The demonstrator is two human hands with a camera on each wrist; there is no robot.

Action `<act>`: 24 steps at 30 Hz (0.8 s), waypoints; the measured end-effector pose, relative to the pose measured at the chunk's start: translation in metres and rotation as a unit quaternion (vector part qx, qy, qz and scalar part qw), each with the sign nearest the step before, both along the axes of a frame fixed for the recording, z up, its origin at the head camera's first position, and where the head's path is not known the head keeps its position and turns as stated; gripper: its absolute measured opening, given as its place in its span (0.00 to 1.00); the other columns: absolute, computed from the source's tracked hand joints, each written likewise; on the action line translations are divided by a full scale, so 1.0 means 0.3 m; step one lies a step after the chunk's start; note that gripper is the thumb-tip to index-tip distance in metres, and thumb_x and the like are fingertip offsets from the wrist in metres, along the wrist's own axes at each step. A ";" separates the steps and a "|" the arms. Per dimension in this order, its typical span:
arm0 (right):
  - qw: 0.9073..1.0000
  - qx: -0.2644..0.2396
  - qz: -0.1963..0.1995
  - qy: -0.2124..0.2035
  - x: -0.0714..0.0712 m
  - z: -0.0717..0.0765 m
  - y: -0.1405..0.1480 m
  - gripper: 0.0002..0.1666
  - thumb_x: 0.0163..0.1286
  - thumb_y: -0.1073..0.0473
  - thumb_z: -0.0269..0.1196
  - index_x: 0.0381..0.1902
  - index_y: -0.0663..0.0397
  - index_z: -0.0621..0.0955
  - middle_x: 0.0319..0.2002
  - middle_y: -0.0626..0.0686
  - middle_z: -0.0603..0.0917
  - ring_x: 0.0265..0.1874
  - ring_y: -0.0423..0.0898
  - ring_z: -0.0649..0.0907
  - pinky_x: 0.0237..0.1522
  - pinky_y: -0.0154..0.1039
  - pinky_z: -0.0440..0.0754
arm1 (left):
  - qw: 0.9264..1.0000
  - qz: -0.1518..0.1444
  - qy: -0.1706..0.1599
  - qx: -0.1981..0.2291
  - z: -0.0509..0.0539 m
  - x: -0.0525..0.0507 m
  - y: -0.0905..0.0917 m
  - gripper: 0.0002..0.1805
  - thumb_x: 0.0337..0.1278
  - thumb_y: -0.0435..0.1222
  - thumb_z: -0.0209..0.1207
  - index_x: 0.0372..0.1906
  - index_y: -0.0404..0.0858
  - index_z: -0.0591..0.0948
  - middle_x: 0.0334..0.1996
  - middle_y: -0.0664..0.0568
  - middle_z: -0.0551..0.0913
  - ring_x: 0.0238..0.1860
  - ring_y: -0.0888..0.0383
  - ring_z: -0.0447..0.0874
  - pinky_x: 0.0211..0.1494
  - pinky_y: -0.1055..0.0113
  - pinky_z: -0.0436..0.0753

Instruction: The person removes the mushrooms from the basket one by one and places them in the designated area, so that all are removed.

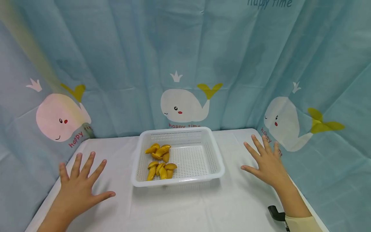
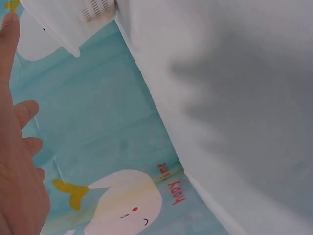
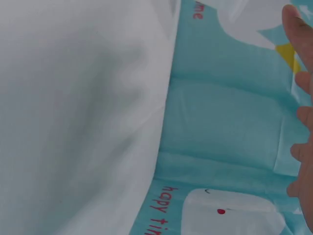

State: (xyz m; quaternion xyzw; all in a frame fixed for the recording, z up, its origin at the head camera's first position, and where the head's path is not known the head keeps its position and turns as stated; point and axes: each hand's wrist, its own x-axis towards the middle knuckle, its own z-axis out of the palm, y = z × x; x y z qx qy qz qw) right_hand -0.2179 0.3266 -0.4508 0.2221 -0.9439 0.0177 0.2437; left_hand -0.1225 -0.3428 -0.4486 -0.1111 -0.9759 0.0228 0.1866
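Note:
A white plastic basket [image 1: 218, 151] stands on the table, with two groups of yellow-brown mushroom-shaped pieces [image 1: 162, 151] in its left half. To the left of the basket, my left hand [image 1: 76, 193] is held above the cloth with fingers spread, holding nothing. My right hand [image 1: 268, 166], also spread and holding nothing, is to the right of the basket. In the left wrist view, my left hand [image 2: 19, 166] shows at the left edge, and a corner of the basket [image 2: 68, 24] at the top. The right wrist view has my right hand [image 3: 305, 127] at its right edge.
White cloth [image 1: 179, 209] covers the table. Blue curtains [image 1: 130, 64] printed with whales enclose the back and both sides. A black curved object [image 1: 276, 214] is beside the right forearm, near a beige sleeve [image 1: 302, 224].

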 end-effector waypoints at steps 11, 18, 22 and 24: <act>0.999 -0.039 0.011 -0.010 -0.008 0.015 -0.072 0.59 0.58 0.25 0.68 0.82 0.35 0.59 0.84 0.53 0.49 0.82 0.60 0.40 0.74 0.76 0.32 | 0.998 -0.004 -0.006 0.055 -0.020 -0.003 0.059 0.69 0.37 0.76 0.67 0.84 0.54 0.49 0.84 0.44 0.33 0.81 0.39 0.16 0.71 0.30 0.14; 0.998 -0.058 0.019 -0.021 -0.008 0.031 -0.126 0.60 0.57 0.26 0.69 0.82 0.36 0.59 0.83 0.55 0.50 0.82 0.61 0.41 0.75 0.74 0.30 | 0.994 -0.011 -0.011 0.104 -0.036 -0.005 0.092 0.68 0.38 0.72 0.70 0.83 0.53 0.51 0.84 0.45 0.35 0.82 0.39 0.19 0.71 0.31 0.14; 0.997 -0.067 0.021 -0.025 -0.013 0.040 -0.157 0.61 0.57 0.27 0.70 0.82 0.35 0.58 0.83 0.55 0.50 0.82 0.62 0.41 0.75 0.75 0.33 | 0.990 -0.015 -0.017 0.140 -0.053 -0.008 0.113 0.68 0.40 0.68 0.72 0.84 0.55 0.49 0.84 0.48 0.34 0.82 0.39 0.21 0.72 0.32 0.15; 0.997 -0.069 0.022 -0.026 -0.017 0.042 -0.172 0.61 0.57 0.27 0.70 0.82 0.35 0.58 0.83 0.55 0.50 0.82 0.62 0.42 0.75 0.75 0.34 | 0.987 -0.021 -0.019 0.158 -0.062 -0.012 0.121 0.67 0.41 0.66 0.73 0.84 0.56 0.47 0.84 0.48 0.34 0.82 0.39 0.22 0.73 0.32 0.15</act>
